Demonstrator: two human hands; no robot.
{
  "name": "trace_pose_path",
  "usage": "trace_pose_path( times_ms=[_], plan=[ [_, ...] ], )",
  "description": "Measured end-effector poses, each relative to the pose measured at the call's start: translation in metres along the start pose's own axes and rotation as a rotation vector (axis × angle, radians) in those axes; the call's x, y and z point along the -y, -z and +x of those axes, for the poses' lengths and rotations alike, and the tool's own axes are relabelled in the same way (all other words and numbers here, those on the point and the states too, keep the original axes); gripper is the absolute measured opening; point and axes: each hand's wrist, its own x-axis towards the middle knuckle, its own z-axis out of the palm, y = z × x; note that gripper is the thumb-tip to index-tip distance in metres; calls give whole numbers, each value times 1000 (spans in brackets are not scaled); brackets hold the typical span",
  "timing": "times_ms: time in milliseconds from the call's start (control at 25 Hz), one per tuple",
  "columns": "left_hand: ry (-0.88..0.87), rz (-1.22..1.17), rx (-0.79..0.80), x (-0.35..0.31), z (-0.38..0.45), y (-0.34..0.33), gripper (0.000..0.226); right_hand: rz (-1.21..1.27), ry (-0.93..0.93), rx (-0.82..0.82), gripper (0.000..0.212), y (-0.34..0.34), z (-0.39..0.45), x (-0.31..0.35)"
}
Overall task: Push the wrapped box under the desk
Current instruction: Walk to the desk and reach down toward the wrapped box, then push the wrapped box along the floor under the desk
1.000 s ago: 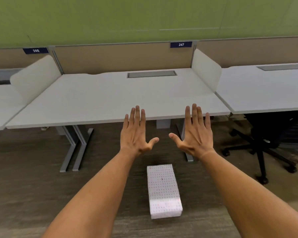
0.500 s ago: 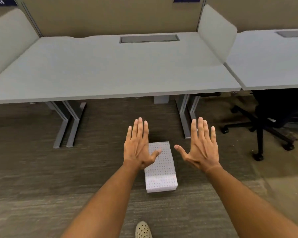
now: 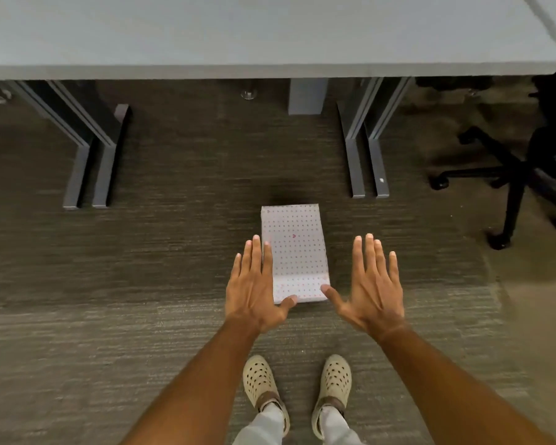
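Nothing readable anywhere. Just tiny red dots and one small red heart printed on the white wrapped rectangular box (image 3: 294,252), no words, numbers or logos.

head view, steeply down, floorward

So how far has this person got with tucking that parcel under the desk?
Barely begun. The wrapped box lies on the carpet in front of the desk, none of it under the top. In hand: the left hand and right hand, both open, flank its near end; contact is unclear. Left: push it forward between the desk legs.
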Motion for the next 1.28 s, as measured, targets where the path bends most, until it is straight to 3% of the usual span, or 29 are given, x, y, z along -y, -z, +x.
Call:
trace_pose_path(
  times_ms=[280,400,600,720,840,1040,1280],
  plan=[
    [58,-49,69,0,55,-143,116,17,42,84,113,-150,68,-18],
    [99,-153,91,-2,81,-208,114,107,-33,128,110,-222,97,-26],
    [392,-606,151,9,132,-308,99,519,-241,205,94,-321,148,-23],
    [592,-827,211,26,169,-356,100,734,-275,202,69,-369,177,-30],
    [748,-1021,148,45,199,-384,85,876,-355,203,50,-399,204,-39],
    [779,-981,89,63,226,-406,34,983,-469,203,39,-436,234,-51],
    [794,-1024,41,77,243,-414,17,1135,-651,169,27,-456,258,-67]
  ],
)
